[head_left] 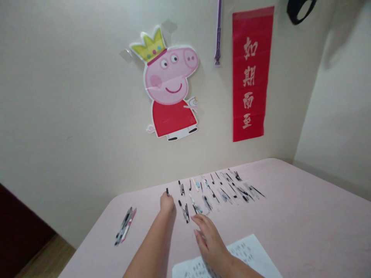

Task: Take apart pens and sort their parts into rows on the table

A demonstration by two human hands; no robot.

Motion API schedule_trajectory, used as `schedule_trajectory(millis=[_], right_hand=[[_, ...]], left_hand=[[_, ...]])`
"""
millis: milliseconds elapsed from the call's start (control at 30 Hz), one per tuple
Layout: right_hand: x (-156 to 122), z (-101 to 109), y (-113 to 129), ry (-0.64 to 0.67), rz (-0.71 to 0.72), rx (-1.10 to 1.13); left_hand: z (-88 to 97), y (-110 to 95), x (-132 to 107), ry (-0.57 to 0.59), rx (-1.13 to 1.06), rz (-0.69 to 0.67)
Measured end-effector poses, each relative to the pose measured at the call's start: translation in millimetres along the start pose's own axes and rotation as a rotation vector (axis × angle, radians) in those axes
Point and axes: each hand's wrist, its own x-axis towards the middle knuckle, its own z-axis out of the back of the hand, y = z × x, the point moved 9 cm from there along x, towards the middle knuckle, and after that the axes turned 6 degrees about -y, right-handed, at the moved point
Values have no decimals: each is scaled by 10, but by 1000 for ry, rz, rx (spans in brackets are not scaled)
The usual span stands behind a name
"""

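Observation:
My left hand point(167, 203) reaches forward over the pink table point(304, 224) with its fingers closed on a small black pen part point(167, 191) near the left end of a row of pen pieces point(220, 191). My right hand point(209, 236) lies flat and open on the table, fingers stretched toward the nearer pen pieces point(185, 211). The right wrist rests over a white sheet of paper point(249, 253) with writing.
A few assembled pens point(125, 226) lie together at the table's left side. On the wall behind hang a cartoon pig cutout point(169, 87), a red banner point(251, 73) and a thin purple item point(218, 33). Wooden floor point(46, 258) shows at lower left.

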Motion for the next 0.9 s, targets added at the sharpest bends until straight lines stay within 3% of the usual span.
schedule_trajectory(millis=[233, 500, 733, 900], right_hand=[[17, 16, 5, -11, 13, 12], [43, 15, -21, -21, 34, -3], [39, 24, -22, -49, 35, 3], [33, 4, -43, -37, 18, 6]], left_hand=[[-235, 2, 327, -50, 108, -57], [-392, -23, 483, -80, 109, -164], [-412, 11, 530, -88, 35, -173], [-370, 67, 572, -97, -131, -115]])
